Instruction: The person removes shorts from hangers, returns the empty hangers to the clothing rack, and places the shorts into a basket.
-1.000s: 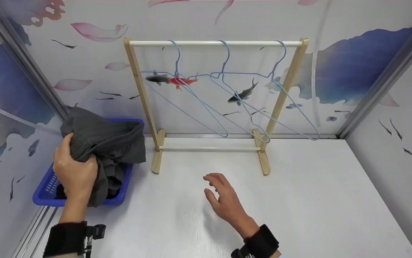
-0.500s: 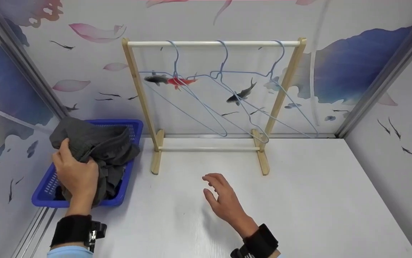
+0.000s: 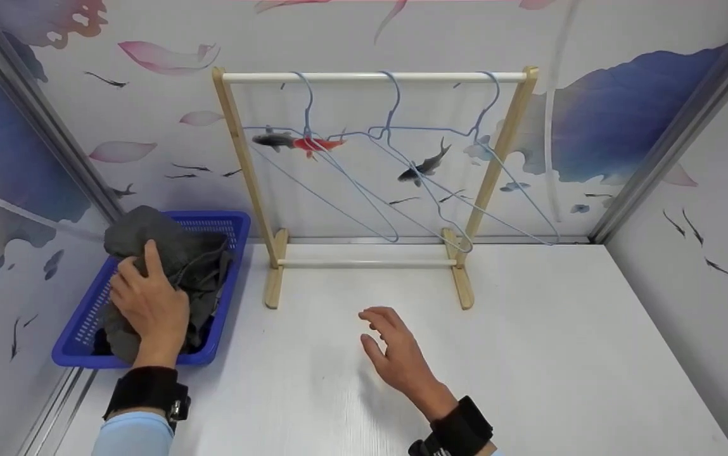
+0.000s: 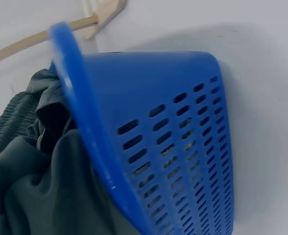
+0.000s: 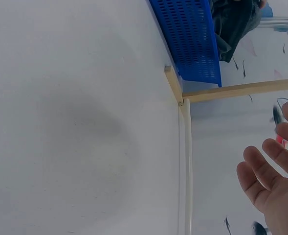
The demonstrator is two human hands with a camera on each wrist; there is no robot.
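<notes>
A dark grey garment (image 3: pixel 151 228) with a gathered elastic waistband (image 4: pixel 11 117) lies bunched in a blue plastic basket (image 3: pixel 211 218) at the left. On top of it rests my left hand (image 3: pixel 151 310), index finger straight and the other fingers slightly bent; the thumb is hidden in the head view. Some of the cloth bulges over the basket rim in the left wrist view. My right hand (image 3: pixel 398 354) is held over the white table, fingers loosely bent, with nothing in it. Its palm and fingers also show at the edge of the right wrist view.
Behind the hands stands a wooden rack (image 3: pixel 237 133) with a white top rail (image 3: pixel 344 77). Three blue wire hangers hang from it, including the middle hanger (image 3: pixel 392 114). Printed walls enclose the white table (image 3: pixel 547 354) at the back and both sides.
The left hand has lowered the garment into the basket and moved slightly right, from gripping the cloth to lying over it. The right hand has stayed in place.
</notes>
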